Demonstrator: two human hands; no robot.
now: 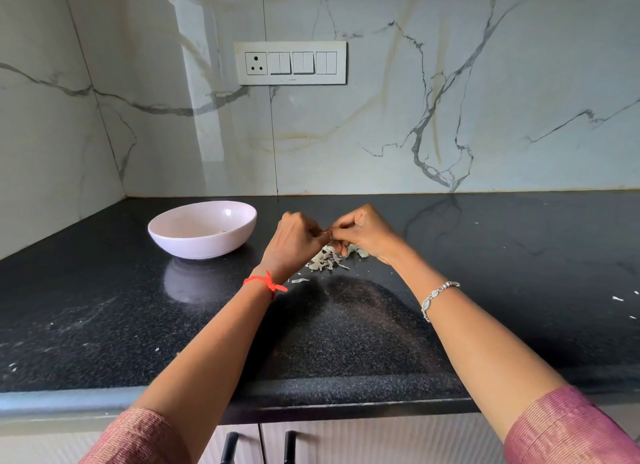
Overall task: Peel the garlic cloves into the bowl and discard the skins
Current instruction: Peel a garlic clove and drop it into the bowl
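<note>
Garlic clove (325,232), mostly hidden, pinched between left hand (297,239) and right hand (364,234), both curled tight, just above skins pile (331,258) on counter (104,308). Bowl (194,247) far left, contents barely visible. Probably mid-task: peeling ongoing, skins not yet discarded.

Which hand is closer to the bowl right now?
Left. The left hand is just right of the bowl; the right hand is farther right, past the left, both pinching a garlic clove between them.

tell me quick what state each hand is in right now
Left hand: closed, pinching what looks like a garlic clove, mostly hidden by fingers.
Right hand: closed, pinching the same garlic clove from the other side.
</note>
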